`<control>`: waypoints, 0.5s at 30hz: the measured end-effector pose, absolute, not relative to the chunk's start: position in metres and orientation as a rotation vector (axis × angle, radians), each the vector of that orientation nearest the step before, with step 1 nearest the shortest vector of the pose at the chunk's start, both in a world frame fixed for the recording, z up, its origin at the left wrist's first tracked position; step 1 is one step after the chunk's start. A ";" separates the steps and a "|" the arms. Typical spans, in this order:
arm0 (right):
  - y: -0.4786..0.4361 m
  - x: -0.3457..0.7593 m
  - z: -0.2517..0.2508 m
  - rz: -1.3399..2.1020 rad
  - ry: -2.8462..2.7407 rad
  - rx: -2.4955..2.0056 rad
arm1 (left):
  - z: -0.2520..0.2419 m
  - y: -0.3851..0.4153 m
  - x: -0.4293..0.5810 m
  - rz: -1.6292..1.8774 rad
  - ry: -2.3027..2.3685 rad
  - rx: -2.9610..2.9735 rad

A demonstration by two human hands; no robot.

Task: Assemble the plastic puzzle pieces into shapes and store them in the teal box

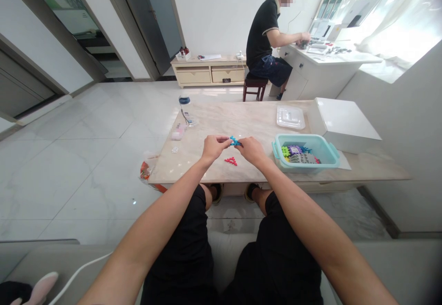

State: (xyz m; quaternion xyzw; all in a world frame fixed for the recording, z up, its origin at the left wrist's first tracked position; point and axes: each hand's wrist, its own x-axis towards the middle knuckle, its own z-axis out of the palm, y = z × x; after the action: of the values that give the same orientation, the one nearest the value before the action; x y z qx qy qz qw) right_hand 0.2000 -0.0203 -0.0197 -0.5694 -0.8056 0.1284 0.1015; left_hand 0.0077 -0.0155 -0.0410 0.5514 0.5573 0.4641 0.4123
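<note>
My left hand [214, 147] and my right hand [252, 150] meet above the low marble table [241, 120], both pinched on a small blue toy piece [235, 141] held between them. Just below the hands a red toy piece [231, 161] lies flat on the tabletop. To the right of my right hand stands a teal plastic bin [305, 154] holding several coloured toy pieces in green, purple and grey.
A clear lid [290, 117] and a white box [343, 124] lie beyond the bin. A water bottle [185, 110] and a small pink case [178, 132] sit at the table's left. Another person sits at a white desk [331, 61] in the back.
</note>
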 end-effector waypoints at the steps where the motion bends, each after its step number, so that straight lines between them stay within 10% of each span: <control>1: -0.021 0.199 -0.019 0.373 -2.383 -1.690 | -0.041 -0.015 0.008 1.167 1.405 1.396; 15: -0.024 0.196 -0.017 0.334 -2.308 -1.752 | -0.042 -0.015 0.012 1.186 1.394 1.533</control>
State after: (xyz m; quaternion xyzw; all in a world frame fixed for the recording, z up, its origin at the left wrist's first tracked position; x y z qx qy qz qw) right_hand 0.1961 -0.0240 -0.0169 -0.5969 -0.7862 0.1138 0.1123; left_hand 0.0116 -0.0147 -0.0424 0.5971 0.5427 0.4619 0.3683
